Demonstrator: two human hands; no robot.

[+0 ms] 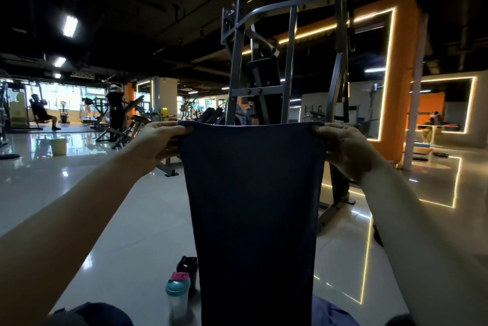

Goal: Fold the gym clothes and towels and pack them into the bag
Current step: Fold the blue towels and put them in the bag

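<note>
Dark towel (pixel 250 207) hangs lengthwise down the middle of the frame, top corners pinched level by the left hand (pixel 158 142) and the right hand (pixel 346 151).

**Wearer's body: appearance**

We log the left forearm (pixel 79 209) and right forearm (pixel 422 220) as bare, uncovered right to the frame edge. The left hand (pixel 158 142) and right hand (pixel 348 152) are bare as well. Dark blue cloth (pixel 97 315) and lighter blue cloth (pixel 332 312) at the bottom edge may be our trousers; we cannot tell.
</note>
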